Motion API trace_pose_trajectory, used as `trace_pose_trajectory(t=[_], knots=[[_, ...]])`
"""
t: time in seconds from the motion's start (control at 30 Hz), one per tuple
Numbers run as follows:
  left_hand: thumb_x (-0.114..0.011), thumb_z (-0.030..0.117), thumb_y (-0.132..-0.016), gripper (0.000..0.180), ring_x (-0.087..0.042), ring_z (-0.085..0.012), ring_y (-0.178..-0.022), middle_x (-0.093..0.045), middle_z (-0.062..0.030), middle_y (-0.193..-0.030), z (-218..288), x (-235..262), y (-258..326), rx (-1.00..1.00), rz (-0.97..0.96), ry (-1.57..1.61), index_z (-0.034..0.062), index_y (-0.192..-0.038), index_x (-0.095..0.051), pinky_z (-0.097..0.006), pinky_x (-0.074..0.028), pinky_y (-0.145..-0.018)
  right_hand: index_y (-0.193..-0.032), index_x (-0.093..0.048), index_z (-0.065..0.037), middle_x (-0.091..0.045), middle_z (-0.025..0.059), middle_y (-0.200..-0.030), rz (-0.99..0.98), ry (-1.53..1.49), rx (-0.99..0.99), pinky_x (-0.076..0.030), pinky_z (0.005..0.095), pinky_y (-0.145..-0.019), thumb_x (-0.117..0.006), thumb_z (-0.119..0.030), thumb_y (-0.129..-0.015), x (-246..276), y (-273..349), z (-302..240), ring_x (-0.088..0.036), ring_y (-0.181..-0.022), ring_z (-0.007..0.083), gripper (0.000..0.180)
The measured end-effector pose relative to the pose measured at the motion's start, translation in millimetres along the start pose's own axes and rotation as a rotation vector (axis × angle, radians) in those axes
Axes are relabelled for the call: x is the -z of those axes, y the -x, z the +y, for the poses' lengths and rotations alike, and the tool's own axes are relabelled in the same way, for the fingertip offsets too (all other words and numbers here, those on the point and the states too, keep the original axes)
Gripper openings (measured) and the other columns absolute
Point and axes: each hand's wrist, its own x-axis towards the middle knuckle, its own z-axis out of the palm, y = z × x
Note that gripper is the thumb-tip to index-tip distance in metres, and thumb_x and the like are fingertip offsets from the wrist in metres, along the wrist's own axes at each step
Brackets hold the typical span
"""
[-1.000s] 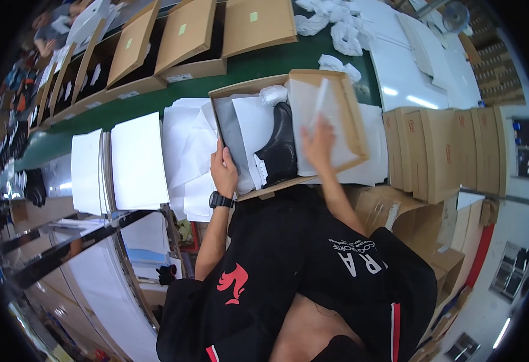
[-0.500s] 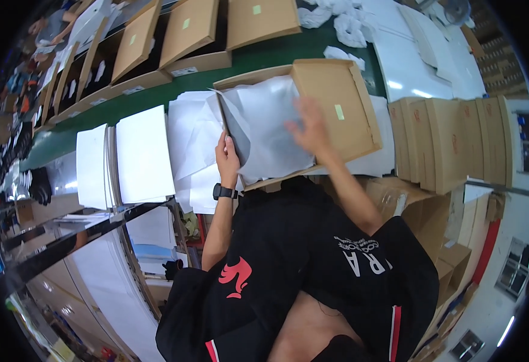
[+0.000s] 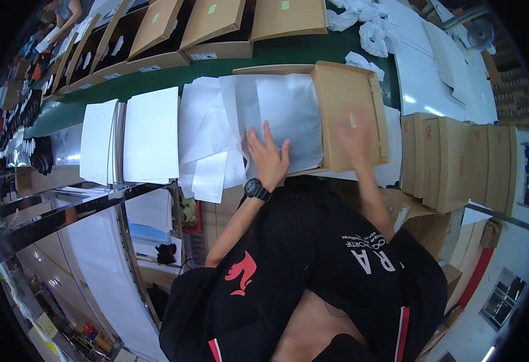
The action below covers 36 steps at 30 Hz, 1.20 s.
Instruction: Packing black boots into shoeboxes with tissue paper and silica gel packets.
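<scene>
In front of me lies an open brown cardboard box [image 3: 373, 154] with its lid folded back to the right. Thin white tissue paper [image 3: 291, 99] covers its inside and hangs over its left side; whatever is underneath is hidden. My left hand [image 3: 267, 158], wearing a black watch, rests on the tissue near the box's front left, fingers spread and nothing held. Over the inner face of the lid is my right hand [image 3: 355, 137], near a small pale green sticker. Motion smears its fingers.
Stacks of white sheets [image 3: 151, 136] and loose tissue sheets [image 3: 201, 130] lie left of the box. A row of open boxes [image 3: 213, 27] lines the green table's [image 3: 162, 79] far side. Crumpled white paper [image 3: 376, 36] lies beyond. Closed boxes [image 3: 448, 163] stand upright at right.
My left hand has left the box's left edge and now lies flat on the tissue. My right hand has moved right, from the tissue to the lid. The tissue looks smoother.
</scene>
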Motion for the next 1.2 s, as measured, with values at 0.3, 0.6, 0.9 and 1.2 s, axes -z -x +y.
trace_pose_trajectory(t=[0.3, 0.6, 0.9, 1.2], knots=[[-0.065, 0.051, -0.090, 0.093, -0.032, -0.0515, -0.138, -0.029, -0.0391, -0.147, -2, -10, -72, 0.573, -0.018, 0.262, 0.0012, -0.156, -0.020, -0.063, -0.029, -0.110, -0.147, -0.044, -0.010, -0.050, 0.0168, -0.142, 0.156, -0.933, -1.283, -0.046, 0.0513, -0.100, -0.065, -0.055, -0.092, 101, 96, 147, -0.050, -0.128, 0.0370, 0.074], [-0.054, 0.047, -0.100, 0.067, -0.058, -0.0297, -0.126, -0.053, -0.0214, -0.143, -9, 124, -86, 0.653, -0.486, 1.010, -0.0036, -0.144, -0.046, -0.041, -0.050, -0.099, -0.145, -0.048, -0.002, -0.047, 0.0165, -0.147, -0.110, -1.281, -0.303, -0.036, 0.0438, -0.113, -0.040, -0.048, -0.103, 111, 26, -8, -0.047, -0.135, 0.0300, 0.062], [-0.049, 0.063, -0.097, 0.078, -0.049, -0.0308, -0.131, -0.049, -0.0183, -0.146, -82, 69, -82, 0.499, -0.397, 0.770, 0.0075, -0.152, -0.038, -0.043, -0.040, -0.106, -0.137, -0.059, -0.014, -0.038, 0.0202, -0.152, -0.725, 0.110, 0.406, -0.036, 0.0584, -0.105, -0.062, -0.049, -0.091, -34, 53, -157, -0.035, -0.137, 0.0406, 0.058], [-0.058, 0.045, -0.100, 0.059, -0.058, -0.0176, -0.116, -0.061, -0.0101, -0.128, -93, 40, -70, 0.610, -0.403, 1.192, 0.0030, -0.140, -0.050, -0.032, -0.048, -0.097, -0.139, -0.055, -0.010, -0.051, 0.0237, -0.140, -0.420, -0.068, 0.127, -0.036, 0.0521, -0.110, -0.067, -0.044, -0.090, -41, 44, -80, -0.046, -0.131, 0.0403, 0.061]])
